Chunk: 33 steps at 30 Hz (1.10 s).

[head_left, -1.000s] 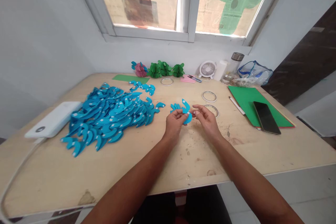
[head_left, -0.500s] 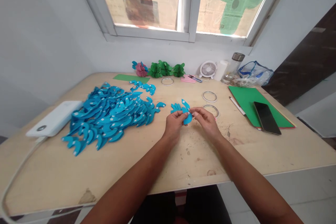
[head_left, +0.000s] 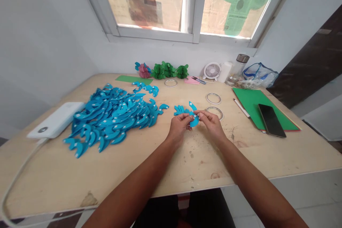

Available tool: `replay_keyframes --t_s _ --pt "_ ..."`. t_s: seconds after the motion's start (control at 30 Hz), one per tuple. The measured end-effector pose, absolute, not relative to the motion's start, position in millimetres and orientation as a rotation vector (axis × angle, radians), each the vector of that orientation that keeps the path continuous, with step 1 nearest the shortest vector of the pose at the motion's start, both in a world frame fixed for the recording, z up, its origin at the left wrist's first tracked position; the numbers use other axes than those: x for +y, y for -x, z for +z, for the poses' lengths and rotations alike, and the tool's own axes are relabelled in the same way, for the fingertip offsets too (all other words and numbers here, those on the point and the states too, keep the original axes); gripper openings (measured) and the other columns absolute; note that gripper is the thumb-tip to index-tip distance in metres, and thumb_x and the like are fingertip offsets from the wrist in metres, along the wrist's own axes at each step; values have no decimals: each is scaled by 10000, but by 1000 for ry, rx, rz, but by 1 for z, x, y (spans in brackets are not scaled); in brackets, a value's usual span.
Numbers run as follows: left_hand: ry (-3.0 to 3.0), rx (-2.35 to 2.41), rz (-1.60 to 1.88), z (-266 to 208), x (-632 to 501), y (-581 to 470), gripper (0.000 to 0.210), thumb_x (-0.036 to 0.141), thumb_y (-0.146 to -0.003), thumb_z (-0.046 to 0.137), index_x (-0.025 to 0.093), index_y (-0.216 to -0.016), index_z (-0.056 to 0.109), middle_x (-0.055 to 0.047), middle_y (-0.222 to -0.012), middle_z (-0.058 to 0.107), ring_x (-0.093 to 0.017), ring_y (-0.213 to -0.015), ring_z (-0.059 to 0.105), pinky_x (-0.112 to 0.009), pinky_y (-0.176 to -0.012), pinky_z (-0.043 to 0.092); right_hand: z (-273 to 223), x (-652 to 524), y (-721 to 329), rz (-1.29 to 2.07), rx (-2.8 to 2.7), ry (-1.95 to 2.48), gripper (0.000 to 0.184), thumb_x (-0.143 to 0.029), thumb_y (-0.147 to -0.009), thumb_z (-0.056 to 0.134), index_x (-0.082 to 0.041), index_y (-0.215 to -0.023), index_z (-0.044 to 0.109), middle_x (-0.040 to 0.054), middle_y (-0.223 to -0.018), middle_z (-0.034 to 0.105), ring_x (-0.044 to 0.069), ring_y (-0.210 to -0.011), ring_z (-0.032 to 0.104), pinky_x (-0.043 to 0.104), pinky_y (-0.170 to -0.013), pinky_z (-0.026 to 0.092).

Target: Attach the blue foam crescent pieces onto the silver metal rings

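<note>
A curved blue paper cutout (head_left: 194, 121) with small white patches is pinched in the fingers of my left hand (head_left: 179, 126), above the middle of the table. My right hand (head_left: 213, 124) has thumb and forefinger closed at the cutout's right side, by a white patch; whether it grips paper or something small is hidden. Just behind my left fingers lie more small blue paper pieces (head_left: 179, 109). To the left spreads a large heap of similar blue cutouts (head_left: 114, 114). A ring of tape (head_left: 214, 108) lies just beyond my right hand.
At left stands a white power bank (head_left: 57, 119) with its cable. Two more tape rings (head_left: 213, 98) lie farther back. On the right are green sheets (head_left: 251, 99), a pen (head_left: 241, 108) and a phone (head_left: 271, 120). Green paper ornaments (head_left: 168, 70), a fan (head_left: 212, 71) and a bottle (head_left: 237, 69) line the wall.
The blue cutout and the fingers around it have shifted slightly to the right. My right fingers remain close to its right side. The heap is unchanged.
</note>
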<state>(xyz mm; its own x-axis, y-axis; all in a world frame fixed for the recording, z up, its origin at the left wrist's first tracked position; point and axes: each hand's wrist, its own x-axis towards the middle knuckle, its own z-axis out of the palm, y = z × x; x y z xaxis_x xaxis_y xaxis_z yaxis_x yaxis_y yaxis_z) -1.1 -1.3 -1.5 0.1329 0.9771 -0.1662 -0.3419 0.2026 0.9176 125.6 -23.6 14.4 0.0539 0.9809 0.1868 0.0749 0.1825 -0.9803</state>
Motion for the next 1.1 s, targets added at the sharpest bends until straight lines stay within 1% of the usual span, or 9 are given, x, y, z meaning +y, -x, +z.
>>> replay_keyframes --t_s 0.1,0.27,0.47,0.6,0.7,0.9,1.1 --pt "-855 966 1081 3 -3 2 202 318 -602 676 130 -664 635 -15 -580 593 -101 -474 520 -212 -416 371 13 -21 -129 959 -1232 1169 269 -402 -770 566 -218 -895 717 32 -849 695 184 -798 599 316 -761 450" --pt "-934 966 992 7 -7 4 156 274 -623 654 125 -642 612 -59 -621 650 -98 -471 528 -206 -418 369 9 -17 -136 891 -1131 1158 261 -384 -763 576 -219 -911 714 35 -921 697 191 -871 592 324 -805 432" --pt "-962 967 991 8 -8 4 140 256 -617 659 124 -635 619 -64 -620 659 -102 -471 529 -208 -416 378 7 -17 -139 882 -1109 1158 235 -357 -768 576 -228 -909 712 29 -935 693 184 -875 586 324 -818 419" --pt "-970 1014 1072 7 -6 3 115 236 -624 640 125 -608 615 -54 -588 650 -98 -457 523 -203 -408 377 8 -17 -138 903 -1139 1143 221 -354 -767 577 -234 -899 709 30 -932 689 187 -898 580 330 -835 408" --pt "-991 1050 1180 5 -4 3 109 234 -633 625 128 -611 622 -39 -562 641 -95 -451 519 -204 -414 391 10 -18 -136 945 -1187 1126 199 -362 -761 581 -224 -823 711 36 -920 689 195 -925 575 328 -838 401" --pt "-1015 1031 1257 2 -2 3 117 239 -642 633 125 -663 648 -47 -631 672 -93 -470 532 -212 -444 431 13 -21 -128 1066 -1227 1143 176 -364 -732 613 -211 -758 696 24 -816 674 181 -832 576 316 -797 401" --pt "-995 999 1268 1 -3 1 149 265 -643 654 120 -676 662 -53 -643 675 -96 -483 542 -224 -470 453 13 -21 -127 1107 -1182 1141 169 -354 -726 619 -210 -773 697 21 -820 677 172 -821 568 304 -782 399"
